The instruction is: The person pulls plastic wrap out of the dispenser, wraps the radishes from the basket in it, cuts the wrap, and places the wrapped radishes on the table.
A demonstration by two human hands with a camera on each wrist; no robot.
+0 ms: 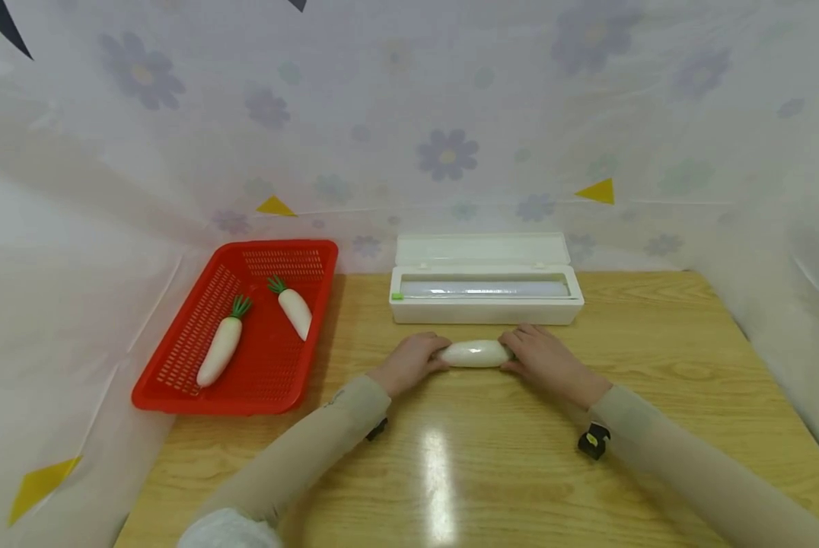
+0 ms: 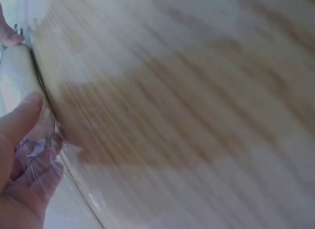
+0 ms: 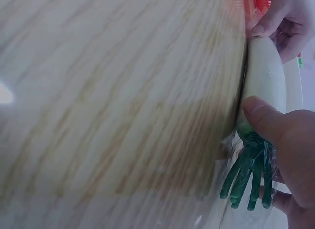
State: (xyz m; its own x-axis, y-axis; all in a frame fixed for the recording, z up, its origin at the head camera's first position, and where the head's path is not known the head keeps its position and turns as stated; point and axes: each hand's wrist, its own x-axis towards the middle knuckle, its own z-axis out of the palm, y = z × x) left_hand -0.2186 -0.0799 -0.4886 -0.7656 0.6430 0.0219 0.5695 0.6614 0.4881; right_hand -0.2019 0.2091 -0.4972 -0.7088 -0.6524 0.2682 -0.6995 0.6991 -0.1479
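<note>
Two bare hands have one film-wrapped white radish (image 1: 476, 353) between them on the wooden table (image 1: 519, 449), just in front of the white dispenser box (image 1: 485, 313). From where I stand, the left hand (image 1: 412, 362) pinches one end and the right hand (image 1: 545, 364) grips the other, its thumb near the green leaves (image 3: 250, 177). The box's lid (image 1: 482, 249) is up, showing a clear roll (image 1: 485, 289); over to the left, two more radishes (image 1: 221, 350) lie in a red basket (image 1: 262, 380)
</note>
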